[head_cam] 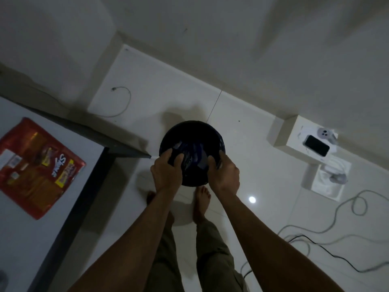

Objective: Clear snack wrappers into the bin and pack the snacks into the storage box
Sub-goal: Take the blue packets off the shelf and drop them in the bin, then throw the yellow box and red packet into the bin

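Between my two hands sits the dark bin (pixel 192 144), on the floor in front of my feet. I should steady it by the near rim and keep it level so the wrappers inside stay put. My left hand (pixel 166 171) and right hand (pixel 224 172) both curl over that rim, gripping it. The red snack bag (pixel 35 167) lies well off to my left, on the table (pixel 69 209).

Dim, soft-focus, wide-angle view; floor glare.
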A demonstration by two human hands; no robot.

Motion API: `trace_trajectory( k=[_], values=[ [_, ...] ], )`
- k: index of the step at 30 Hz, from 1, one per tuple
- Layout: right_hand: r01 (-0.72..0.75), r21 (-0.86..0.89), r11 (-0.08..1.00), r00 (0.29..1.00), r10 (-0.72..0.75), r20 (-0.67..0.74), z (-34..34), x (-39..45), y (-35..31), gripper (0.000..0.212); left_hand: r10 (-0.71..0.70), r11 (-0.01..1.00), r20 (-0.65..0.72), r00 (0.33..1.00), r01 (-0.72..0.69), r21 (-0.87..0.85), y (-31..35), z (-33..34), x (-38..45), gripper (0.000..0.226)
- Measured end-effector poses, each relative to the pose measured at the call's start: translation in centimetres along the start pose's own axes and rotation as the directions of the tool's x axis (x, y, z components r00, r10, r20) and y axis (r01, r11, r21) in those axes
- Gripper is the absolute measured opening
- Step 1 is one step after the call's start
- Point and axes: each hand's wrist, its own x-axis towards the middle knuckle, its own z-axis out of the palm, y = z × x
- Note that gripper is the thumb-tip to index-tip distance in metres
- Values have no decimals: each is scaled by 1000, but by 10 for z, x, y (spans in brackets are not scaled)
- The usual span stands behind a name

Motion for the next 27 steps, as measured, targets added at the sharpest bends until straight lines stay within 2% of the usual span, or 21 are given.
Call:
trace_trajectory(
  k=[3, 6, 9, 14, 18, 20, 23, 27],
  values=[
    [-13, 16, 1000, 999, 12, 42, -26, -15, -15, 45, -14, 999, 34, 999, 15, -49, 11, -27, -16, 65],
    [-1, 43, 999, 996, -2, 86, -53, -30, -34, 48, 9, 997, 9, 1000, -8, -79, 40, -65, -35, 49],
    [66, 70, 995, 995, -70, 64, -80, -46, -61, 45, 50, 997, -26, 998, -51, -56, 60, -105, -52, 42],
    [231, 131, 964, 968, -241, 70, -101, -63, -114, 44, 47, 986, -242, 969, -84, -146, 73, -167, -68, 45],
    [420, 145, 896, 894, -436, 101, -93, -76, -167, 44, -10, 951, -363, 932, -103, -290, 75, -220, -83, 44],
    [496, 167, 852, 846, -518, 129, -85, -87, -194, 43, -56, 939, -431, 901, -99, -330, 66, -245, -91, 36],
    [602, 170, 780, 760, -625, 177, -68, -106, -229, 41, -118, 953, -550, 827, -61, -297, 45, -281, -106, 27],
    [687, 148, 711, 669, -699, 252, -40, -136, -261, 42, -210, 955, -636, 742, 17, -296, -5, -311, -119, 35]
  ],
)
